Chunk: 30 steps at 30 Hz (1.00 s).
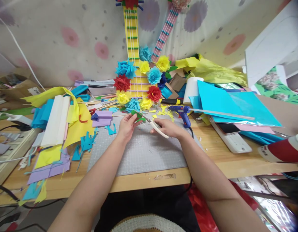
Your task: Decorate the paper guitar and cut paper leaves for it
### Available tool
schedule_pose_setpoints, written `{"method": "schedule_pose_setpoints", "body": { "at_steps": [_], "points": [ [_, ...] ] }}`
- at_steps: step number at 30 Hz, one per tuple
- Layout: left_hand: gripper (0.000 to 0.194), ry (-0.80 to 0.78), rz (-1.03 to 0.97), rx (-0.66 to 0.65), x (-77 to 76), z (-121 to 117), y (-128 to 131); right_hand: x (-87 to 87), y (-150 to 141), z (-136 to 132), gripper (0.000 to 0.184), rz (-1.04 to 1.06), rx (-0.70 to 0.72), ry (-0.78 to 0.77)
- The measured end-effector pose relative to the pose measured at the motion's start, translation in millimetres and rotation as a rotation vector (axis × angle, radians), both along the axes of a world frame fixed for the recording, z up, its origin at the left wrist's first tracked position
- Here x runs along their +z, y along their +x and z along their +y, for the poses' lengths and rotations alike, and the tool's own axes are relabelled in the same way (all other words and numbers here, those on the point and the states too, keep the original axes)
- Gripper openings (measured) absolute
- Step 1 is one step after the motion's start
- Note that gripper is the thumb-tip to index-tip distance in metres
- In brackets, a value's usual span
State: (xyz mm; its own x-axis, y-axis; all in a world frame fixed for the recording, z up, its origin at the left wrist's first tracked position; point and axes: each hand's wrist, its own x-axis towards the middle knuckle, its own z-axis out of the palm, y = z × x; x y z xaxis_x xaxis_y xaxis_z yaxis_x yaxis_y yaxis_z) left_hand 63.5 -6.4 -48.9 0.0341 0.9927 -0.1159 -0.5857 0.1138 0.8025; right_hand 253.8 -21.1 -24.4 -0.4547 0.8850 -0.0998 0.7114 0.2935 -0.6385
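Over the grey cutting mat, my left hand pinches a small piece of green paper between thumb and fingers. My right hand is closed round the white handles of a pair of scissors. The scissor blades point left and meet the green paper close to my left fingertips. Just beyond my hands stands a yellow paper guitar with red, blue and yellow paper flowers round its body. Scraps of yellow paper lie past my right hand.
A blue glue gun with a long clear stick lies right of the mat. Blue sheets and a red-and-white cup are farther right. Crepe paper rolls and a power strip are at left. A pink paper guitar leans behind.
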Motion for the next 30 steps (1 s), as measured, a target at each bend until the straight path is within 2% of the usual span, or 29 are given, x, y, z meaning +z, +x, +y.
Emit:
{"method": "schedule_pose_setpoints", "body": {
  "at_steps": [7,20,30],
  "points": [
    [0.026,0.092,0.073,-0.081,-3.2,4,-7,0.6,7,3,0.040,-0.044,0.017,0.046],
    [0.028,0.110,0.165,-0.144,-1.9,4,-11,4.6,13,2,0.044,-0.127,0.073,-0.030],
    [0.028,0.102,0.223,-0.202,-2.7,1,-6,3.5,6,0,0.047,-0.194,0.046,-0.004]
  ]
}}
